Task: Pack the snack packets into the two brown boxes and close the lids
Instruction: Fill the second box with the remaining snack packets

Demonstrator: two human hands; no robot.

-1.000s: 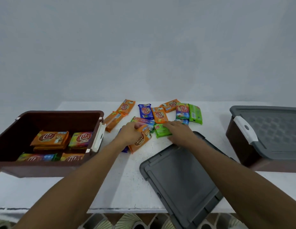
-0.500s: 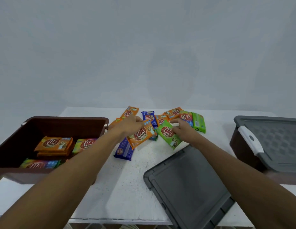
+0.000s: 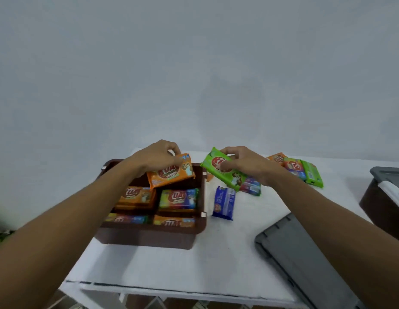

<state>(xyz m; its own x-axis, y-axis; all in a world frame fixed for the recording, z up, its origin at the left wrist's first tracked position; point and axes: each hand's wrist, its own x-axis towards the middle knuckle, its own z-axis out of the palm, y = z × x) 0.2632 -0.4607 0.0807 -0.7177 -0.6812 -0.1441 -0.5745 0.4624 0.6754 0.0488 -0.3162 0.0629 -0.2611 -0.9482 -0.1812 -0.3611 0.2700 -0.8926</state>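
My left hand (image 3: 157, 156) grips an orange snack packet (image 3: 171, 173) and holds it above the open brown box (image 3: 149, 237), which has several packets lying inside. A green packet (image 3: 224, 169) is in the grip of my right hand (image 3: 245, 163), raised just right of the box's right wall. On the white table lie a blue packet (image 3: 224, 202), a multicoloured one (image 3: 251, 187) and a cluster of packets (image 3: 302, 170) at the back right. The second brown box (image 3: 372, 204), at the right edge, has a grey lid on it.
A loose grey lid (image 3: 301, 259) lies flat at the front right, partly under my right forearm. The white table (image 3: 194, 268) ends at a near edge in front. A plain grey wall stands behind.
Both hands lifted their packets off the pile and carried them left: the orange one now hangs over the open box, the green one is beside its right wall. The camera view turned left.
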